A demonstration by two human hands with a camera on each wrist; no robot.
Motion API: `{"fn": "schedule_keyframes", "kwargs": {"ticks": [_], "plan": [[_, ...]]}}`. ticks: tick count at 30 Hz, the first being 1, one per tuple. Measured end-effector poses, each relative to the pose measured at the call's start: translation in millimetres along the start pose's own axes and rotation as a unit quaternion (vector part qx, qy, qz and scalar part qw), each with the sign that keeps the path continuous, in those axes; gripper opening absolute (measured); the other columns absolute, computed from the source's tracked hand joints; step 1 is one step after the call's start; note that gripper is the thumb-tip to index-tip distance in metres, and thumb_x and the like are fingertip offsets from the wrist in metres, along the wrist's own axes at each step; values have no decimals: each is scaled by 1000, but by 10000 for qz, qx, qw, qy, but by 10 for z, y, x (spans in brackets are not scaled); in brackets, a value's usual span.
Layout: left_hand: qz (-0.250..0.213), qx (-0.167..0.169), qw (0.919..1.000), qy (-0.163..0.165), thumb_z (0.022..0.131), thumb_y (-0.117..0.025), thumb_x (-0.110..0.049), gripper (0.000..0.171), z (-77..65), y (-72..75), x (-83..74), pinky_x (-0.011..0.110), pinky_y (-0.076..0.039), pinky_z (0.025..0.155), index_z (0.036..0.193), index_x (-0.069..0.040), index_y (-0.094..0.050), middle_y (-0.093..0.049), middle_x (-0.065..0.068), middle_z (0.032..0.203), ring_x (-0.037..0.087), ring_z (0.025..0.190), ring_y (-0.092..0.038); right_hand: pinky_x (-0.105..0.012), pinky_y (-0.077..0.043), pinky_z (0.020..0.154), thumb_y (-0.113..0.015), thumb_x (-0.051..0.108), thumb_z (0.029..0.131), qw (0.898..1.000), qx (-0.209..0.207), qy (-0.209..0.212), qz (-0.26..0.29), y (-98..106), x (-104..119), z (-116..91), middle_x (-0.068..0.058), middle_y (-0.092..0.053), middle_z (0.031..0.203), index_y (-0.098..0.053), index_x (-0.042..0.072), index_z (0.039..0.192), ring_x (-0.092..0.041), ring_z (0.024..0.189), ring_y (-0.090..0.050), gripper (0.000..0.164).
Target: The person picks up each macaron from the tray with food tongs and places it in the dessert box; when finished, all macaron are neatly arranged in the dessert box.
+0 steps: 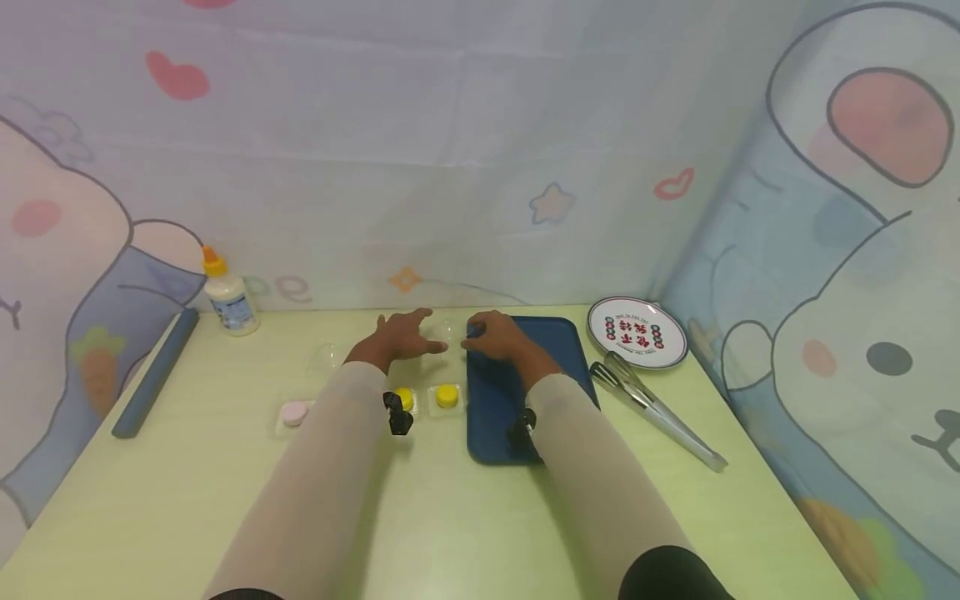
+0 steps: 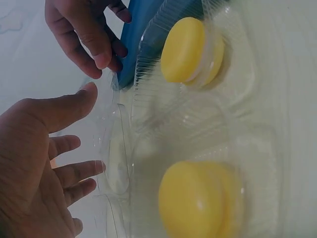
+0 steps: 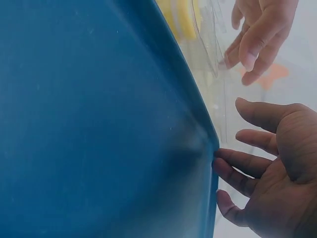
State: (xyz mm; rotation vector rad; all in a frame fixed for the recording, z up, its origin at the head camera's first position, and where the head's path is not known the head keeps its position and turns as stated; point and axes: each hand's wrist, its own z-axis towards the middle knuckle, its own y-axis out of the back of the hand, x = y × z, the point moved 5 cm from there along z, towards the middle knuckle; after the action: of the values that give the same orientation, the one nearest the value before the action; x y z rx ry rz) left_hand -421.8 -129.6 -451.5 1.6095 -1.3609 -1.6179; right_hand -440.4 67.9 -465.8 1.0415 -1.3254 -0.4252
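Observation:
Two yellow macarons sit in clear plastic boxes, one macaron (image 1: 447, 395) beside the tray and the other macaron (image 2: 190, 198) partly behind my left wrist in the head view. Clear domed lids (image 2: 118, 148) stand raised behind them. With fingers spread, my left hand (image 1: 405, 335) is at these lids; one fingertip appears to touch the plastic. My right hand (image 1: 501, 335) is over the far left corner of the dark blue tray (image 1: 495, 425). In the right wrist view its fingertips (image 3: 222, 152) touch the tray's rim, its thumb apart. Neither hand grips anything.
A pink macaron (image 1: 294, 412) in a clear box lies left of my left sleeve. Farther left are a glue bottle (image 1: 232, 304) and a grey-blue bar (image 1: 157, 371). Right of the tray are metal tongs (image 1: 663, 417) and a printed plate (image 1: 637, 333). Patterned cloth surrounds the table.

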Motion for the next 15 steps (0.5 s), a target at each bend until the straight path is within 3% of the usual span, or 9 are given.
{"fn": "schedule_keyframes", "kwargs": {"ticks": [9, 15], "plan": [[-39, 206, 9998, 15, 106, -65, -54, 89, 31, -24, -85, 78, -2, 133, 175, -12, -26, -36, 22, 176, 51, 165, -27, -58, -54, 116, -69, 34, 108, 9998, 176, 15, 62, -33, 47, -19, -20, -63, 155, -56, 6, 158, -39, 141, -64, 59], [-154, 27, 9998, -107, 105, -67, -51, 88, 50, -27, -126, 80, -6, 132, 174, -13, -28, -34, 25, 176, 51, 166, -26, -57, -54, 115, -68, 32, 108, 9998, -56, 133, -160, 12, 94, -31, -21, -64, 152, -55, 3, 159, -40, 139, -64, 59]]}}
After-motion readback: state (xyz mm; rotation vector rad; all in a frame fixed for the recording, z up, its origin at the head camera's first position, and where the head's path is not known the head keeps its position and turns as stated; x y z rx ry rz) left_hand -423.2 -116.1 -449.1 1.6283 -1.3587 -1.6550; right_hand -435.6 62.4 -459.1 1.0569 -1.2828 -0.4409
